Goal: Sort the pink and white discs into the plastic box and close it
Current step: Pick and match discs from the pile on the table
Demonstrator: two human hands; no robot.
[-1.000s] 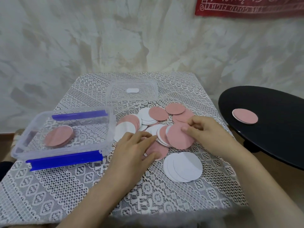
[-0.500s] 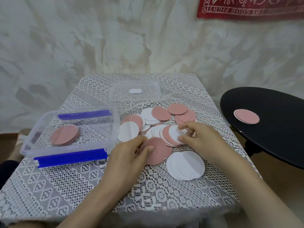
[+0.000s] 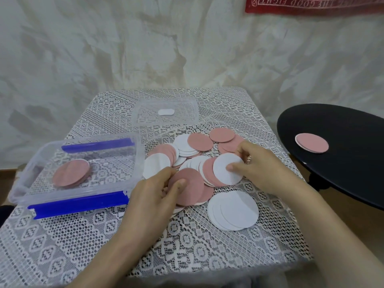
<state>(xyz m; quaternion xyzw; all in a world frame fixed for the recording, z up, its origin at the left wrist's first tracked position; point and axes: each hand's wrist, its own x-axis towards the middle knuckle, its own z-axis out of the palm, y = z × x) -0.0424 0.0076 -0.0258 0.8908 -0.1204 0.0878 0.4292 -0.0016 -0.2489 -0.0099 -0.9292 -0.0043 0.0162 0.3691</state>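
A clear plastic box with blue clips stands at the table's left, with a small stack of pink discs inside. Several pink and white discs lie scattered over the table's middle. My left hand grips a pink disc at its left edge, thumb on top. My right hand pinches a white disc by its right edge, lifted slightly over the pile. A stack of white discs lies in front of my right hand.
The box's clear lid lies flat behind the discs. A black round table stands to the right with one pink disc on it. A lace cloth covers the table. A wall is close behind.
My right hand passed a pink disc to my left hand, which now holds it. My right hand then took up a white disc from the pile.
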